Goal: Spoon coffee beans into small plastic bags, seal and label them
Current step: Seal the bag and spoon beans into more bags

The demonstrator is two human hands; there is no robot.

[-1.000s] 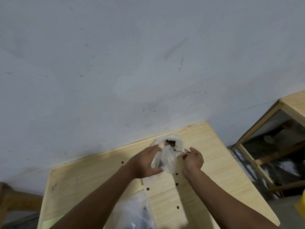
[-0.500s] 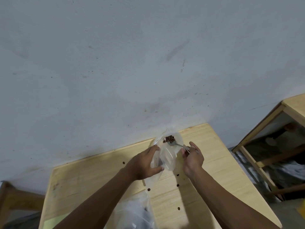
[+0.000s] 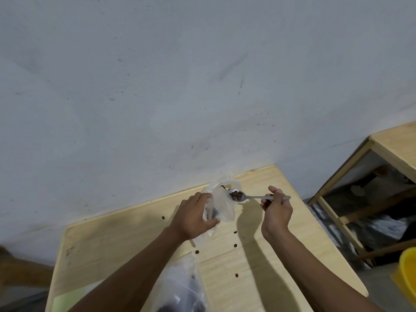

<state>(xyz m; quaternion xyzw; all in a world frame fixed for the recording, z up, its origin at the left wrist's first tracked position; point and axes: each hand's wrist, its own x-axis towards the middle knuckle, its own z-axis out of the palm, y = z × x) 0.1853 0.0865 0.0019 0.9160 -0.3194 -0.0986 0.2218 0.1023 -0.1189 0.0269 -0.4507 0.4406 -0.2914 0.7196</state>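
My left hand [image 3: 195,216] grips a small clear plastic bag [image 3: 221,202] above the far part of the wooden table [image 3: 265,273], its mouth facing right. My right hand [image 3: 276,209] holds a metal spoon [image 3: 252,197] by the handle. The spoon's bowl is heaped with brown coffee beans [image 3: 236,195] and sits at the bag's mouth. A few beans show inside the bag near its top. A larger clear bag [image 3: 182,289] with dark contents lies on the table near me, under my left forearm.
Several loose beans [image 3: 235,245] lie scattered on the tabletop. A grey wall rises right behind the table. A second wooden table frame [image 3: 351,167] stands to the right, and a yellow tub [image 3: 408,271] sits at the right edge. A pale green sheet [image 3: 67,299] lies at the near left corner.
My right hand has drawn away to the right, and the spoon now lies level with a full load of beans at the bag's mouth. The left hand keeps its hold on the bag.
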